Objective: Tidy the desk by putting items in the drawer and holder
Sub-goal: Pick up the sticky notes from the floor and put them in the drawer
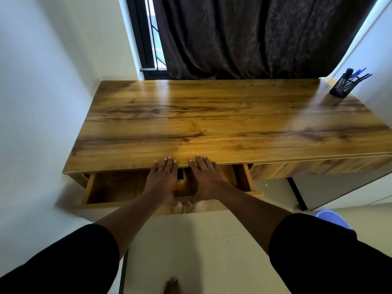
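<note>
a room in a home, set up as a study corner: a wood-grain desk [212, 115] stands against plain white walls, a dark brown curtain [244, 35] hangs over a barred window [151, 35] beyond the hands [163, 179], a pale tiled floor [191, 240] lies below them.

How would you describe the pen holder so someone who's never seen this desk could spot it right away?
Start at the wooden desk under the dark curtain and follow its top to the far right corner. The pen holder stands there, a black mesh cup with blue pens sticking out, the only thing standing on the desktop.
</note>
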`<state>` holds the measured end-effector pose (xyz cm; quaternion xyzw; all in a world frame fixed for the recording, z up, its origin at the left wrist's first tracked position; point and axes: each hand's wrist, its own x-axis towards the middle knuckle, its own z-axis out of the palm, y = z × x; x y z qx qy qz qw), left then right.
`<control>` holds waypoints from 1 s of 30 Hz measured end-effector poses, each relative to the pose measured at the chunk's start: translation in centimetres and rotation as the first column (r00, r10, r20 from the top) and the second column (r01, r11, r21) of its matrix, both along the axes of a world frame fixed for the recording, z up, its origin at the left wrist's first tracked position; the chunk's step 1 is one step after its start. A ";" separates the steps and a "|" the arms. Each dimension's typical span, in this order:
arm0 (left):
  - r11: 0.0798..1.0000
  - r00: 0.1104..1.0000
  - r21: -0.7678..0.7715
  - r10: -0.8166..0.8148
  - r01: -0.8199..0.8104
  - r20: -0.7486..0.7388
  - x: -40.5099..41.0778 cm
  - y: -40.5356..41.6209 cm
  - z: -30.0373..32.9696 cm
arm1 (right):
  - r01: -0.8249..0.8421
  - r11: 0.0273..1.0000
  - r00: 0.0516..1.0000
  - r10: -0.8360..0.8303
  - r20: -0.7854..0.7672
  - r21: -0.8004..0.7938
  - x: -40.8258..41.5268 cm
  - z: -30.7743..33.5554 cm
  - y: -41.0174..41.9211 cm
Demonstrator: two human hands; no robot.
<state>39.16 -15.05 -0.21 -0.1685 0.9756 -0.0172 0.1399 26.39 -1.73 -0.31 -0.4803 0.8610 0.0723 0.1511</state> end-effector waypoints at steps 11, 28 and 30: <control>0.998 0.984 0.008 -0.056 0.056 0.171 -3.2 -1.1 2.7 | -0.053 0.997 0.997 0.050 -0.063 -0.060 -1.5 1.4 -2.0; 0.968 0.981 -0.158 -0.196 0.193 -0.006 -4.5 -2.5 3.4 | 0.041 0.985 0.983 -0.070 -0.168 -0.169 -1.7 0.8 -3.7; 0.966 0.979 -0.163 -0.204 0.199 -0.014 -4.7 -2.5 3.3 | 0.040 0.978 0.982 -0.076 -0.175 -0.203 -1.6 0.5 -3.6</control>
